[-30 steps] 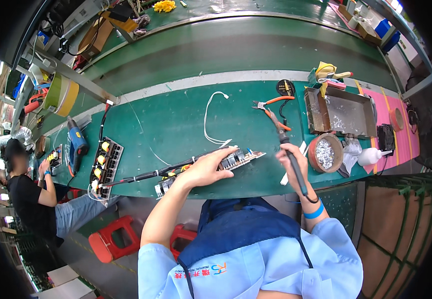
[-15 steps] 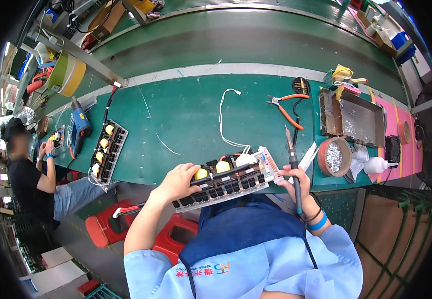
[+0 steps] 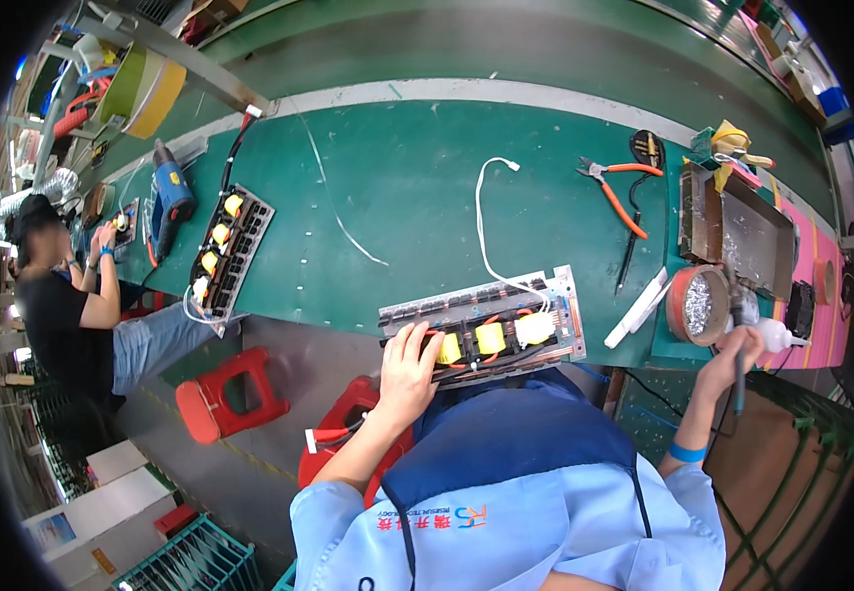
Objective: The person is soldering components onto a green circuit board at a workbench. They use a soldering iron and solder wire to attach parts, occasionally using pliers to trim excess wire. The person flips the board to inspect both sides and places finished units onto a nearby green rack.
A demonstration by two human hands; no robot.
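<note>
One bare left hand (image 3: pixel 409 372) laid over the left end of a long circuit board with yellow blocks (image 3: pixel 491 339), at the near edge of the green tabletop (image 3: pixel 407 197); cannot tell whether gripping. Right hand (image 3: pixel 732 357) closed around a slim blue-grey soldering iron (image 3: pixel 739 392), beside a round reddish-brown bowl (image 3: pixel 678 297).

The green bench (image 3: pixel 417 227) carries tools and parts, placed here relative to the pliers (image 3: pixel 598 172). To their left, in order outward, lie a white cable (image 3: pixel 483 229), a thin wire (image 3: pixel 332 195), the left board (image 3: pixel 234 248) and a heat gun (image 3: pixel 173 194). Toward the front edge are the near board (image 3: pixel 572 305), a black tool (image 3: pixel 628 258) and white strips (image 3: pixel 635 319). To their right stand a metal tray (image 3: pixel 699 209) and a bowl (image 3: pixel 678 305).
</note>
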